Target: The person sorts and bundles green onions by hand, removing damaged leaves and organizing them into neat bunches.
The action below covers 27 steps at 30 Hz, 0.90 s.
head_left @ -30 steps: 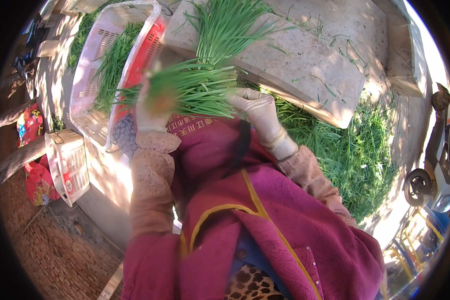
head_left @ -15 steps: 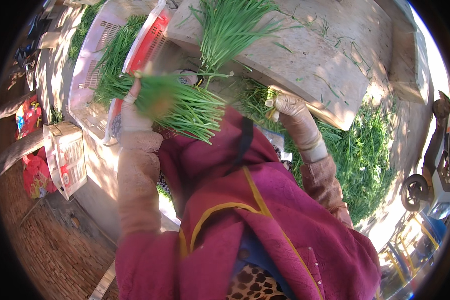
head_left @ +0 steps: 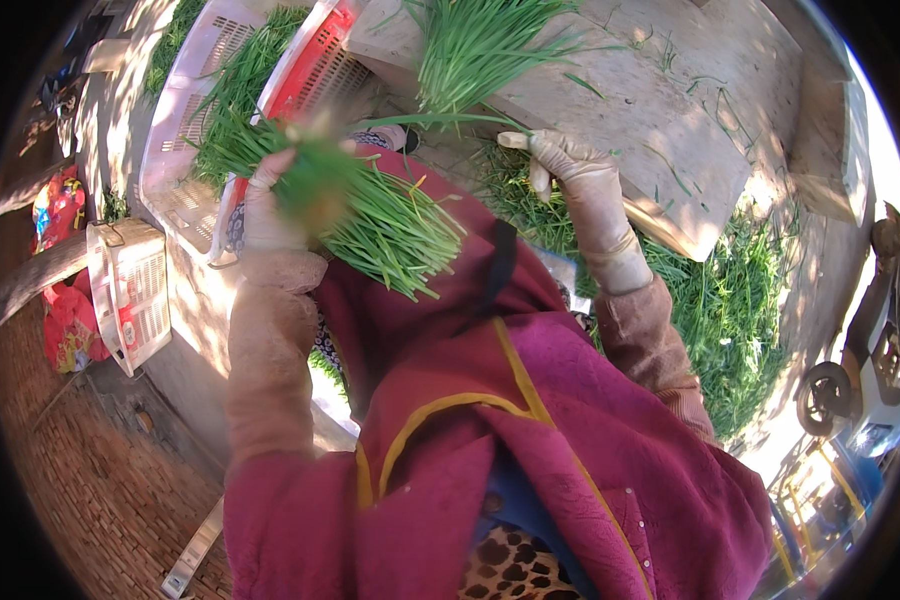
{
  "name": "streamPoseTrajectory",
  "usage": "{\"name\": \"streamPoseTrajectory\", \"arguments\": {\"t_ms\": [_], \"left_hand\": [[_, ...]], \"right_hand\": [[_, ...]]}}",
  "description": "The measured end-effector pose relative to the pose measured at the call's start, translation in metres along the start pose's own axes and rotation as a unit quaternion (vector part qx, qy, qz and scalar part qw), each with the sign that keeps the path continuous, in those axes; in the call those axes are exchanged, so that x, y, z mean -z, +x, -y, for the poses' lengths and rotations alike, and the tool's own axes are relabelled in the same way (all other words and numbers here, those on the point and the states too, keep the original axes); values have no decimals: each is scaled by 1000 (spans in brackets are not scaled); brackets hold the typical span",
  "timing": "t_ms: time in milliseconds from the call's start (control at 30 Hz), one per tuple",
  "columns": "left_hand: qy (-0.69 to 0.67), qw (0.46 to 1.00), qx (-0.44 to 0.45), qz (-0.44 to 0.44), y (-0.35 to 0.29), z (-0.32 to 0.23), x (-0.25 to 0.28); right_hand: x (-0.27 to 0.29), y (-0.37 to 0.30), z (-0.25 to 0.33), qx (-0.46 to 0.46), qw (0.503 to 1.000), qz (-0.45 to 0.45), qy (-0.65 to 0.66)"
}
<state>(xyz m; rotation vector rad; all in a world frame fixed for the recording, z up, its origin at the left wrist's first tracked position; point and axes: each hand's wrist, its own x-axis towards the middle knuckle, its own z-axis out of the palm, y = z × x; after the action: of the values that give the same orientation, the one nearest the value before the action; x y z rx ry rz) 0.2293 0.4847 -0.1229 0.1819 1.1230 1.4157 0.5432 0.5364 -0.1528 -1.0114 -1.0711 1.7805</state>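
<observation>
Farther off now, the right hand (head_left: 578,180) hung half open, apparently empty; the left hand (head_left: 270,215) gripped the green bunch (head_left: 395,228), best kept snug.

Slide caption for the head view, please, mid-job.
Left hand grips a bunch of green stalks; right hand hovers near a pale slab.

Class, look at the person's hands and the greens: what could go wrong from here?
1. The left hand grips a bunch of green stalks; its ends fan out unevenly, so strands could slip loose.
2. A second bunch seems to overhang the edge of the pale slab; a knock might tip it off.
3. The right hand appears close to that edge and might scrape it.
</observation>
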Motion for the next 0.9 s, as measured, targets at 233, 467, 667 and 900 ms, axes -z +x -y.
{"name": "streamPoseTrajectory", "arguments": {"t_ms": [233,467,667,900], "left_hand": [[2,1000,3,15,-6,3,-9],[-21,998,-8,59,9,4,-14],[-53,996,49,47,11,24,-38],[-207,971,100,73,-6,2,-49]], "right_hand": [[33,-27,-20,49,960,-7,-274],[-57,-18,5,16,989,68,-133],[-48,-3,-14,188,949,56,-245],[-51,12,-4,247,839,93,-475]]}}
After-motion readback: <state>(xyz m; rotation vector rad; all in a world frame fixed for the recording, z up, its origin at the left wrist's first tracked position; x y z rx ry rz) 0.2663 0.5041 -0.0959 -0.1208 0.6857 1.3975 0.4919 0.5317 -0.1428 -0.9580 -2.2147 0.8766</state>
